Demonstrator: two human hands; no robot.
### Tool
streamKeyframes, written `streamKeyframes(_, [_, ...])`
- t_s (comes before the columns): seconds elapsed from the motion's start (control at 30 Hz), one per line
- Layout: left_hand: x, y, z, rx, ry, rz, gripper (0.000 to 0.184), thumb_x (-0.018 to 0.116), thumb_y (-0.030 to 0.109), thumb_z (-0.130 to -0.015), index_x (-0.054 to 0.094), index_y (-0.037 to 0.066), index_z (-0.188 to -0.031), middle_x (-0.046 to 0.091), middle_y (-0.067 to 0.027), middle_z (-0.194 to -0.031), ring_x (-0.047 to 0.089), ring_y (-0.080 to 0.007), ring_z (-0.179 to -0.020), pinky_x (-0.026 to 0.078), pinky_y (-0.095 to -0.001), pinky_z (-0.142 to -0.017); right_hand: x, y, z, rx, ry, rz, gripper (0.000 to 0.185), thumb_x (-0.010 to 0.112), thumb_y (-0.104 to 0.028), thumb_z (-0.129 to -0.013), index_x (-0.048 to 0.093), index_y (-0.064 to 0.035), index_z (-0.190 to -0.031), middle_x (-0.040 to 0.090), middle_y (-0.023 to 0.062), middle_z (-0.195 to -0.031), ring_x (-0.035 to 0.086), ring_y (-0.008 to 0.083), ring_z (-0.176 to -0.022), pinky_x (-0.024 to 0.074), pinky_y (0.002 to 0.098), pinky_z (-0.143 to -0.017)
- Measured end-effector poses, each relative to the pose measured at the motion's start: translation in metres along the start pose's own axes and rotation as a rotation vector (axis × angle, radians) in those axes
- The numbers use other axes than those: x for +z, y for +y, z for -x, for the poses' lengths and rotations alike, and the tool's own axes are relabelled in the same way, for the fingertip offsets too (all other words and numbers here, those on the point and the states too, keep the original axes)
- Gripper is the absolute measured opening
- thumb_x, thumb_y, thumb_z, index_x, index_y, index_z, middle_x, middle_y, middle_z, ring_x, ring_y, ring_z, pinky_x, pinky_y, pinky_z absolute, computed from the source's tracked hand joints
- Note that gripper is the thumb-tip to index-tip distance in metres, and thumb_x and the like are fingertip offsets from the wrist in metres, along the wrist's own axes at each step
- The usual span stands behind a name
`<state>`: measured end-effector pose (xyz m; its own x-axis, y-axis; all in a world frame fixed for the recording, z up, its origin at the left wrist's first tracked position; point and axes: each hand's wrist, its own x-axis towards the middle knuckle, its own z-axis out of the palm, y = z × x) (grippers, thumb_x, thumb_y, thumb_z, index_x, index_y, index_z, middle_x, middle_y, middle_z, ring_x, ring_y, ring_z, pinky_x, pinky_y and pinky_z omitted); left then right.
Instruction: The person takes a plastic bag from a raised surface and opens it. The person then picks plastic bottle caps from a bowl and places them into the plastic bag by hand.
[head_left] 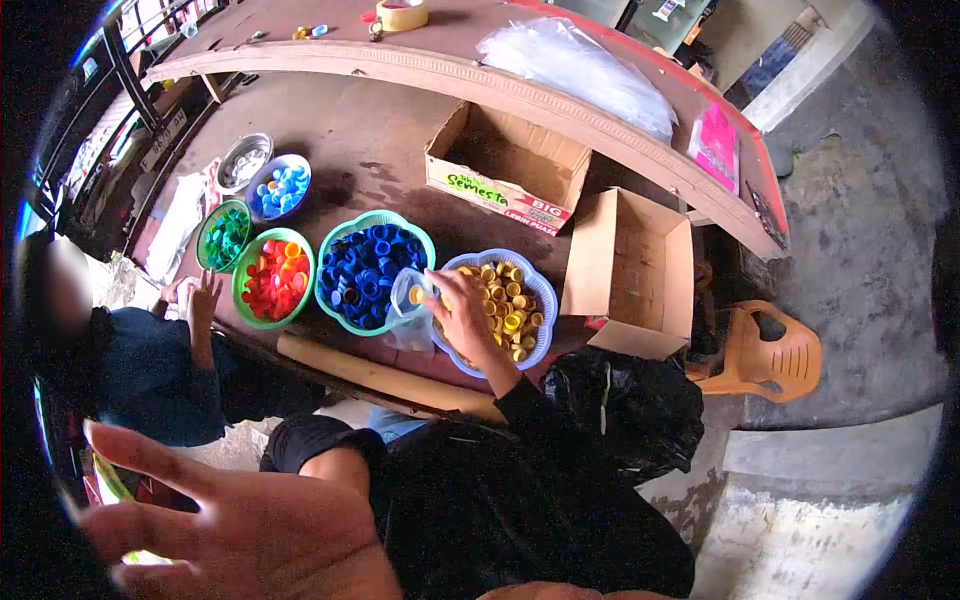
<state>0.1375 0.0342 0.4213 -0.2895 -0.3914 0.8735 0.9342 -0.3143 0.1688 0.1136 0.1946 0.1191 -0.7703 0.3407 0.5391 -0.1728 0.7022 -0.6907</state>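
Note:
My left hand [250, 525] is raised close to the camera at the lower left, fingers spread, with nothing visible in it. My right hand [462, 308] reaches over the table, its fingers closed on a clear plastic bag [408, 325]. A yellowish cap shows through the bag near my fingertips. Under and beside this hand stands a lilac scalloped basin [548, 318] of yellow-gold bottle caps [512, 322]. Just left of the bag is a green scalloped basin [428, 236] full of dark blue caps [365, 275].
Further left are bowls of red-orange caps [275, 280], green caps [224, 238], light blue caps [282, 190] and whitish caps [245, 163]. Two cardboard boxes [500, 190] [640, 270] stand behind. A co-worker's hands [195, 298] are at the left. A raised shelf [450, 75] crosses the back; an orange chair [770, 350] stands right.

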Motion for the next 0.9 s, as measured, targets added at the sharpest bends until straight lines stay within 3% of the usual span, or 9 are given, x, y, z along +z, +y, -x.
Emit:
streamKeyframes(0.07, [0.007,-0.004,0.005,0.085,0.081,0.171,0.086,0.044,-0.011,-0.079,0.015,0.032,-0.148,0.009,0.0021,-0.157,0.007,-0.0274,-0.144,0.001,-0.0613,-0.115,0.000,0.000,0.005,0.033,0.032,-0.014,0.041,0.070,-0.004,-0.078,0.059,-0.0046,-0.117,0.057,0.0134,-0.104,0.056,0.0306,-0.099,0.0453,0.0382,-0.087])
streamKeyframes(0.23, [0.000,-0.018,-0.008,0.010,0.040,0.099,0.089,0.050,-0.007,-0.073,0.018,0.030,-0.147,0.011,0.0023,-0.157,0.007,-0.0252,-0.145,0.000,-0.0590,-0.115,-0.026,0.046,0.036,0.137,0.125,0.094,0.019,0.069,-0.010,-0.080,0.065,-0.0042,-0.098,0.060,0.0123,-0.101,0.056,0.0302,-0.099,0.0440,0.0395,-0.088])
streamKeyframes(0.47, [0.008,-0.024,-0.010,-0.017,0.005,0.101,0.093,0.058,-0.001,-0.066,0.022,0.027,-0.147,0.013,0.0026,-0.156,0.006,-0.0221,-0.145,-0.003,-0.0558,-0.116,-0.090,0.120,0.088,0.434,0.134,0.471,0.016,0.064,-0.009,-0.082,0.066,-0.0070,-0.098,0.058,0.0113,-0.099,0.054,0.0299,-0.098,0.0427,0.0412,-0.087])
streamKeyframes(0.73, [0.018,-0.023,-0.005,0.107,0.011,0.099,0.098,0.067,0.005,-0.059,0.026,0.024,-0.146,0.015,0.0028,-0.156,0.006,-0.0190,-0.145,-0.005,-0.0526,-0.117,-0.084,0.126,0.085,0.376,0.002,0.551,0.030,0.069,-0.008,-0.076,0.066,-0.0109,-0.105,0.055,0.0084,-0.104,0.052,0.0290,-0.102,0.0404,0.0419,-0.092])
streamKeyframes(0.83, [-0.004,-0.044,0.027,0.254,0.088,-0.056,0.058,0.069,0.033,-0.072,0.044,0.007,-0.118,0.042,-0.0209,-0.133,0.047,-0.0399,-0.116,0.038,-0.0562,-0.103,-0.080,0.129,0.082,0.354,-0.055,0.616,0.031,0.071,-0.009,-0.074,0.066,-0.0125,-0.105,0.054,0.0074,-0.106,0.051,0.0289,-0.101,0.0404,0.0420,-0.091])
streamKeyframes(0.9, [-0.043,-0.066,0.044,0.208,-0.403,-0.292,0.069,0.071,0.036,-0.072,0.043,0.011,-0.129,0.037,-0.0264,-0.131,0.040,-0.0421,-0.122,0.032,-0.0549,-0.105,-0.078,0.126,0.081,0.374,-0.056,0.628,0.025,0.072,-0.010,-0.073,0.067,-0.0128,-0.098,0.056,0.0072,-0.103,0.051,0.0297,-0.098,0.0410,0.0414,-0.089])
